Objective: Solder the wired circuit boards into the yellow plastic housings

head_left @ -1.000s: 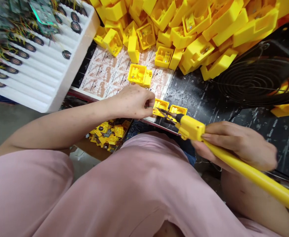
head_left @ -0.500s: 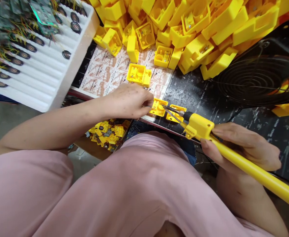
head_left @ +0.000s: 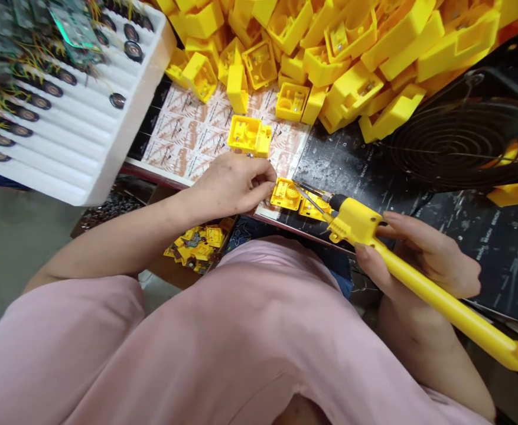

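My right hand (head_left: 422,254) is wrapped around the handle of a yellow soldering iron (head_left: 436,292), thumb along its near side. Its dark tip and a thin metal tube beside it point left, over two small open yellow plastic covers. The left cover (head_left: 280,196) has a round perforated patch near the tip; the right cover (head_left: 310,208) lies partly under the tool. My left hand (head_left: 236,183) is closed in a pinch at the left cover's edge; what the fingertips hold is hidden. Just beyond this hand sits a deeper yellow housing (head_left: 244,134).
Yellow housings (head_left: 347,97) are heaped along the back. A white foam tray (head_left: 103,144) with circuit boards and small wired speakers stands at left. A black fan (head_left: 453,141) is at right. Below the table edge, a box holds yellow parts (head_left: 196,245).
The soldering iron and my right hand have shifted slightly left, bringing the tool's rear end into view. My left forearm has swung a little, its fingers still pinched near the left cover.
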Demonstrator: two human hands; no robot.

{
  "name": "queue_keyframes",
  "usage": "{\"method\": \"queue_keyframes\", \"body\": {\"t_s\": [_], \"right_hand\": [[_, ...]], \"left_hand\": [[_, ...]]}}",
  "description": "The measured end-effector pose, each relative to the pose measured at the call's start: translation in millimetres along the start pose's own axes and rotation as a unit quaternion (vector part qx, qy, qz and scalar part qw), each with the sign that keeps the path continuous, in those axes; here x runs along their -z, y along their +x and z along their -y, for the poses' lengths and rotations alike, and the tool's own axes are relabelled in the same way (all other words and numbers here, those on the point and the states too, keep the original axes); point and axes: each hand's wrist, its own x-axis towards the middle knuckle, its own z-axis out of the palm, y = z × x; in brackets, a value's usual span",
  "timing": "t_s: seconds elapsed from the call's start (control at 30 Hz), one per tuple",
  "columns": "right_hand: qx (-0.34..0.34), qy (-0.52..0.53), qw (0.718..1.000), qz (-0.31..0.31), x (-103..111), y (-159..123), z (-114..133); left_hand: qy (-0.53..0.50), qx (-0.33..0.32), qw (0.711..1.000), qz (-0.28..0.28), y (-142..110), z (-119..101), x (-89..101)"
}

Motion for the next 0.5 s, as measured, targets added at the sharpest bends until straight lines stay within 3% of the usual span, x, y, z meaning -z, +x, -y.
{"method": "queue_keyframes", "body": {"t_s": [0.17, 0.37, 0.5], "right_hand": [[-0.014, 0.035, 0.999, -0.015, -4.1, -5.1, 1.7], [0.069, 0.05, 0.996, 0.007, -12.9, 6.8, 11.2], [0.078, 0.005, 0.996, 0.033, -13.6, 12.3, 12.1]], "left_hand": [[0.041, -0.033, 0.998, -0.033, 1.1, -2.7, -9.4], [0.099, -0.045, 0.994, -0.025, 3.8, -3.6, -14.2], [0.126, -0.047, 0.991, -0.015, 6.5, -5.8, -12.8]]}}
